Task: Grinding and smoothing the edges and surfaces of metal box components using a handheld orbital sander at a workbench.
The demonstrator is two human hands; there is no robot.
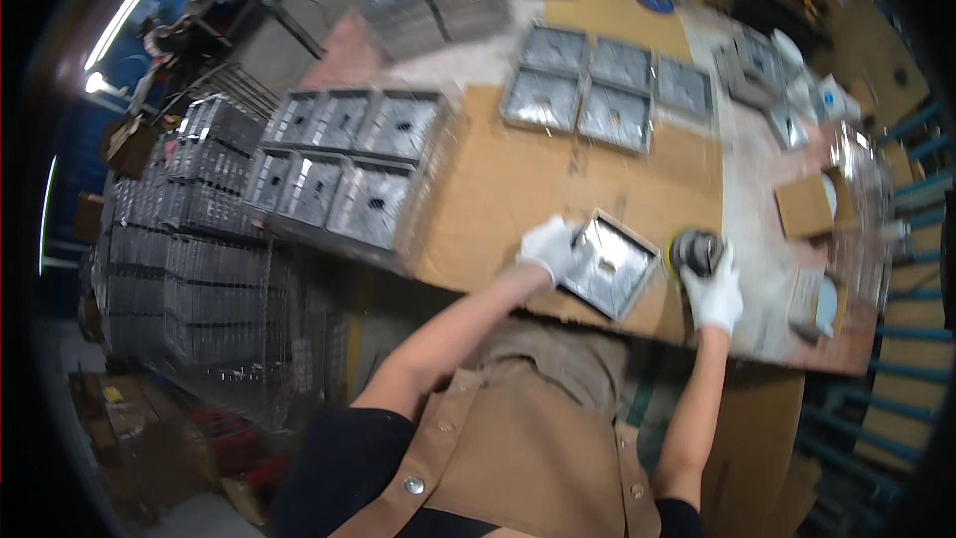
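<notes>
My left hand [554, 247], in a white glove, grips the left edge of a shallow square metal box [619, 271]. The box lies slightly turned on the cardboard near the table's front edge, and a small opening shows in its middle. My right hand [715, 291], also gloved in white, is wrapped round a dark hand sander [695, 251] with a yellow-green rim. The sander is just right of the box, apart from it. Motion blur hides the finer detail of the fingers.
Similar metal boxes [546, 100] lie in a group farther back. Stacked boxes [344, 159] stand at the left table edge, with more stacks [209, 239] beyond. At right are small cartons [803, 207] with white discs. A cardboard sheet [478, 199] covers the table's middle.
</notes>
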